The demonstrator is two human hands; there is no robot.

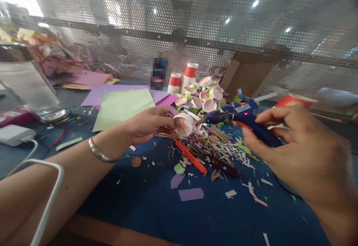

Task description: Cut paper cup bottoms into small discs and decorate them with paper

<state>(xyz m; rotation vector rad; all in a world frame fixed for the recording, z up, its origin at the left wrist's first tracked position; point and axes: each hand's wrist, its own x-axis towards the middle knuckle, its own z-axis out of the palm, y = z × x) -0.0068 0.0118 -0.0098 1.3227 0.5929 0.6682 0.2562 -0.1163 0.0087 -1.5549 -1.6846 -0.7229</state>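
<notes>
My left hand (148, 125) pinches a cut-off paper cup base (184, 125), its round face with a red print turned toward me. In my right hand (304, 153) is a blue hot glue gun (247, 108) with an orange trigger and a lit red light. The gun's nozzle points left and lies close to the rim of the cup base; whether they touch I cannot tell. A purple paper strip (172, 110) shows at my left fingertips. Behind the hands rises a pile of similar cup bases (209, 106) with green and purple paper bits on them.
Paper scraps (220, 138), an orange-red pen (191, 156) and purple pieces (191, 194) litter the blue tabletop. Green paper (123, 106), a glass of water (33, 89) and a white charger (15, 135) are left. Stacked cups (190, 75) and cardboard (246, 74) stand behind. A white cable crosses my left forearm.
</notes>
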